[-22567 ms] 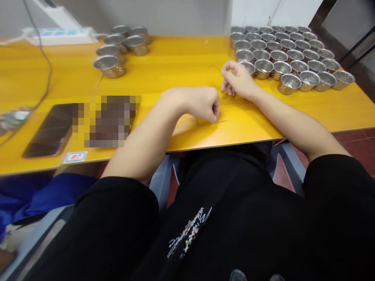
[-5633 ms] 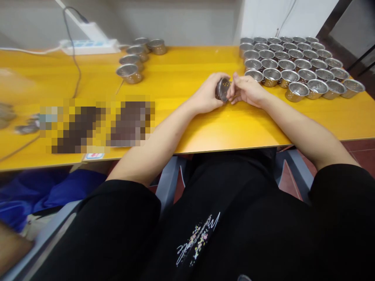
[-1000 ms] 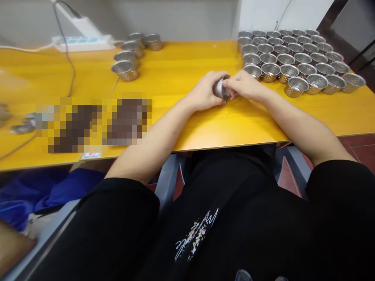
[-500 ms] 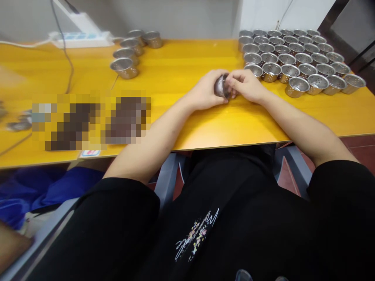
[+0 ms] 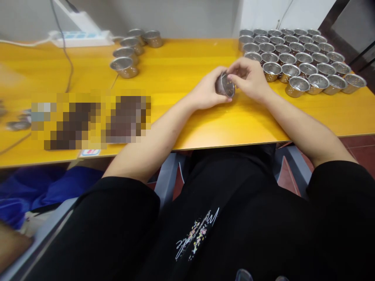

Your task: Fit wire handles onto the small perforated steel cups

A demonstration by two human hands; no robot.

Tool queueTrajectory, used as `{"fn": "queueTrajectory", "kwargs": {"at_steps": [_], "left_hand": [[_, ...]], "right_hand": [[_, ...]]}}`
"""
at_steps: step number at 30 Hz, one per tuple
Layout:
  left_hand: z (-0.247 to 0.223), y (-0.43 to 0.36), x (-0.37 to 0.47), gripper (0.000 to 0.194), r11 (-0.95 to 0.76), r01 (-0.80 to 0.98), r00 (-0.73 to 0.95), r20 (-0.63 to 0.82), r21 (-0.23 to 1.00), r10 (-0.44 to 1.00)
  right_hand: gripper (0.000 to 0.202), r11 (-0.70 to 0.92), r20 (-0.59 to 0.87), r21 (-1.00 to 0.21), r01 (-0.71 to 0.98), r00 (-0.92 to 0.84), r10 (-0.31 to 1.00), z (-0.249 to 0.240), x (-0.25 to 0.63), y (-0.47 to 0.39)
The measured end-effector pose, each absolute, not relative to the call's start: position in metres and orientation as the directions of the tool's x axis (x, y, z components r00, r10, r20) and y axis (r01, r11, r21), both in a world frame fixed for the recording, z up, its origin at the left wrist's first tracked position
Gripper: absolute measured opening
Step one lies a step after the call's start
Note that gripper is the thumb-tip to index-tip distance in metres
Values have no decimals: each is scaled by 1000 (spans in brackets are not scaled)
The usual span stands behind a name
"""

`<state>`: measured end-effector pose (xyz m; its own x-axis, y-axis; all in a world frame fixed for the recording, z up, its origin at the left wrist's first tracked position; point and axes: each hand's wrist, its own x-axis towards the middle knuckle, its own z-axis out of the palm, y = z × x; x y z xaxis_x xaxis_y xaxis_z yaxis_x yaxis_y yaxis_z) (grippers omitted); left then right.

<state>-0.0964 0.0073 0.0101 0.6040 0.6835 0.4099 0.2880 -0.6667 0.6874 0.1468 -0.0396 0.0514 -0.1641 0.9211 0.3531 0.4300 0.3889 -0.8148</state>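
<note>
A small steel strainer basket [image 5: 226, 85] with holes in it is tilted above the table, its mouth facing to the right. My left hand [image 5: 209, 89] wraps round its side, thumb below near the rim. At the upper rim is my right hand [image 5: 249, 78], its thumb and curled fingertips pinched together at the edge of the same basket. Part of the basket's side is hidden by the left palm. Just behind my right hand stand rows of similar strainer baskets [image 5: 297, 86], mouths up.
Several more metal baskets [image 5: 124, 68] stand at the back left of the yellow table [image 5: 187, 128]. A white power strip [image 5: 82, 39] with cables lies by the wall. Two blurred-out dark items [image 5: 125, 119] lie to the left. Another person's blue clothing [image 5: 70, 185] shows at lower left.
The basket has turned so that more of its open mouth shows. My right hand has shifted slightly up and right, its fingers now at the upper rim.
</note>
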Motion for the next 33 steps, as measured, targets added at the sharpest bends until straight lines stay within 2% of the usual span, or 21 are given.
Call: {"fn": "queueTrajectory", "kwargs": {"at_steps": [3,8,15,18,21,23,26,30,33], "left_hand": [[7,13,-98,92,-666,305,576,426,680,698],[4,18,-100,90,-656,326,552,426,681,717],[9,6,-95,85,-638,336,515,431,693,741],[13,2,-95,99,-610,312,518,408,728,752],[15,12,-103,119,-582,323,503,385,746,774],[14,25,-113,120,-563,372,474,370,738,799],[10,43,-131,109,-532,464,434,341,708,834],[4,52,-142,107,-469,588,410,257,659,875],[3,51,-140,89,-427,647,341,261,631,903]], "right_hand": [[38,414,359,-825,383,-211,909,50,149,-39],[36,385,353,-791,475,-158,922,57,148,-43],[40,376,352,-806,458,-140,925,60,146,-39],[25,465,452,-737,491,-153,878,71,157,-37],[10,589,552,-598,543,-254,794,94,186,-42],[13,606,565,-533,590,-284,775,113,213,-47],[16,502,495,-560,659,-220,840,134,254,-51],[15,350,353,-559,752,-165,921,144,293,-52],[9,197,210,-480,855,-105,972,148,304,-53]]}}
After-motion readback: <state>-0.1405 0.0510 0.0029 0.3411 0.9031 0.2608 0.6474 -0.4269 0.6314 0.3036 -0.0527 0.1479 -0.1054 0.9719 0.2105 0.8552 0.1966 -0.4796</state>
